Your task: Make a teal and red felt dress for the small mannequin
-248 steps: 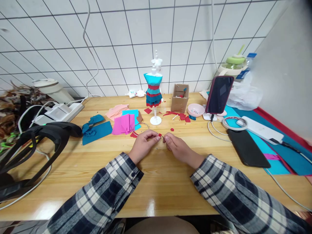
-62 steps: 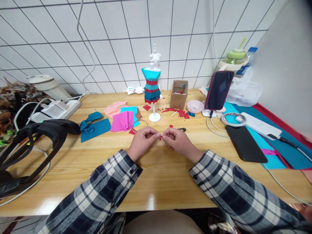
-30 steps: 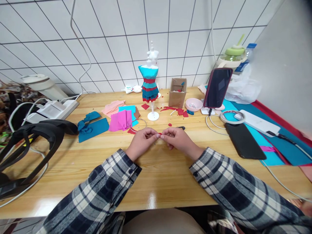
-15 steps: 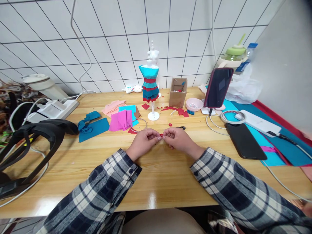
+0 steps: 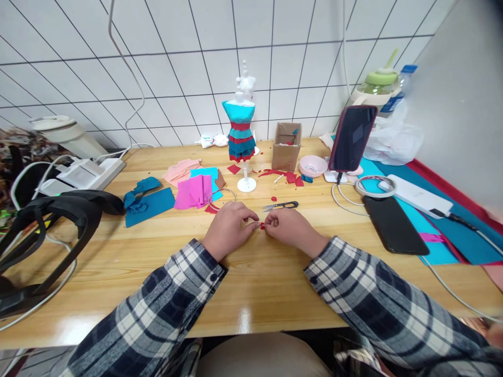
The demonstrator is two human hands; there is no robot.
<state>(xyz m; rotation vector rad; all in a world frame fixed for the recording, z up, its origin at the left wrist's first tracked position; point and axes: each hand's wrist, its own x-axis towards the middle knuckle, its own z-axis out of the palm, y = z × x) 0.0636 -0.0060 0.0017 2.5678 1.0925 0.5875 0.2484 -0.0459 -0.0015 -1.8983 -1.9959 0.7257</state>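
A tiny piece of red fabric (image 5: 262, 226) lies between the fingertips of my two hands, low over the desk. My left hand (image 5: 231, 230) has its thumb and fingers closed at the piece's left edge. From the other side, my right hand (image 5: 291, 229) pinches it, fingers curled. Just beyond my right hand are black thread snips (image 5: 281, 206) and another small red bit (image 5: 274, 199). Farther back stands a small white dress form (image 5: 247, 184) wearing a tiered dress (image 5: 241, 137) in turquoise, red and dark teal.
Magenta fabric (image 5: 193, 192), a teal piece (image 5: 150, 208) and a metal ring lie at left, near a black headset (image 5: 58, 251). A cardboard box (image 5: 286, 152), pink bowl (image 5: 313, 166), propped phone (image 5: 353, 139), tape roll (image 5: 375, 186) and black phone (image 5: 395, 225) are at right.
My hands have lowered slightly, and my left fingers have loosened a little around the red piece. More of the thread snips shows behind my right hand.
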